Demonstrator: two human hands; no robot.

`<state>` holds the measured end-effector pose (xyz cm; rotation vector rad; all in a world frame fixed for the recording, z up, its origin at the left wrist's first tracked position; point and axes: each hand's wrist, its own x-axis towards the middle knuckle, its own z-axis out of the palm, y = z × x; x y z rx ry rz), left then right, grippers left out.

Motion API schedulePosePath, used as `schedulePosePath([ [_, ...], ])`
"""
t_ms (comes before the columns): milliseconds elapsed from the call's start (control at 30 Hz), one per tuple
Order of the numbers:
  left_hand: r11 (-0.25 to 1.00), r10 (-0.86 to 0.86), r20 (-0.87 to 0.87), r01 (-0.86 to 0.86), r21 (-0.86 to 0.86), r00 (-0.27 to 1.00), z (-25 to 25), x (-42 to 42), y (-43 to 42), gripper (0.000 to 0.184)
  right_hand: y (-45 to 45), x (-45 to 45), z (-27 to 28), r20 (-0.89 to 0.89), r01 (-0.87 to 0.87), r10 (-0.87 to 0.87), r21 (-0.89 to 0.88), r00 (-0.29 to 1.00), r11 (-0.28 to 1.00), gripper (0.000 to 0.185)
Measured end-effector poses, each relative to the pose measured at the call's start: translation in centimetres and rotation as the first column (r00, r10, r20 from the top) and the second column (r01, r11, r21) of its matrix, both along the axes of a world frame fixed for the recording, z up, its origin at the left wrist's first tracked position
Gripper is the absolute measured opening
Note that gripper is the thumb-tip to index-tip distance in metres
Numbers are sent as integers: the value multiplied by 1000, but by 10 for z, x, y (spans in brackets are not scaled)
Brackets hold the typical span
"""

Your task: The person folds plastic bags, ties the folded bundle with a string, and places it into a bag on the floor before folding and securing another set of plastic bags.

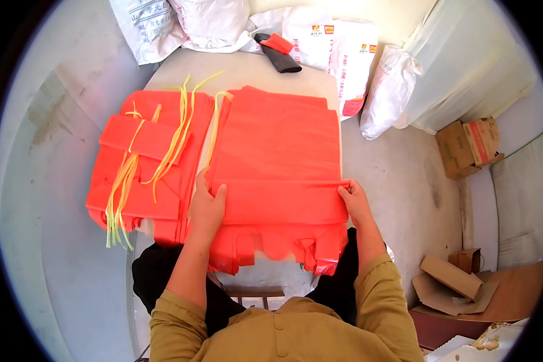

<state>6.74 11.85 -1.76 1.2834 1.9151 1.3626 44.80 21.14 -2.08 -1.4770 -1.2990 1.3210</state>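
Observation:
A stack of red plastic bags lies in front of me, with cut handle ends hanging over the near edge. Across its lower part runs a folded strip of a red plastic bag. My left hand is closed on the strip's left end, thumb on top and fingers partly hidden. At the right end, my right hand pinches the upper corner between thumb and fingers. To the left sits a second pile of red bags, bearing a folded red bundle and yellow ties.
The pale tabletop shows behind the stacks. White printed sacks line the far side, near a dark roll with a red piece. At right are a cardboard box and flattened cardboard.

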Motion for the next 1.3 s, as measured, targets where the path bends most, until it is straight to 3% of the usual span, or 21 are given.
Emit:
schedulePosePath([
  [33,999,3,1,-3,-51,1000,5,2,2,54,3,-1,-5,8,20,-20,-1,1000,1000,13],
  [133,1000,-18,-153,20,7,988,-7,-2,5,53,14,5,-33,115,39,-44,50,992,998,16],
  [233,1000,-24,-437,19,-17,899,3,3,0,48,10,-4,-31,322,84,-150,211,935,974,25],
  [267,994,-93,-510,108,-1,855,8,5,-2,47,5,-12,-20,393,97,-207,281,896,955,29],
  [367,917,-302,-662,399,-5,686,14,19,-8,46,-13,-25,5,678,-335,-357,668,642,665,46],
  [433,793,-469,-683,607,-47,560,1,34,-11,49,-37,-43,10,767,-522,-118,532,631,666,56],
  [500,772,-477,-736,629,-90,481,-10,50,-15,52,-48,-74,25,776,-763,257,397,575,510,64],
  [600,811,-469,-757,561,-166,455,-4,60,-16,56,-64,-104,40,897,-845,257,199,361,496,67],
  [700,837,-472,-725,514,-189,502,2,57,-14,56,-58,-105,25,883,-808,268,183,386,560,59],
  [1000,853,-452,-750,479,-205,483,-5,49,-13,46,-52,-110,31,946,-860,210,114,247,497,60],
  [1300,885,-381,-781,441,-152,495,-13,45,-12,40,-50,-106,6,902,-767,12,361,432,530,42],
])
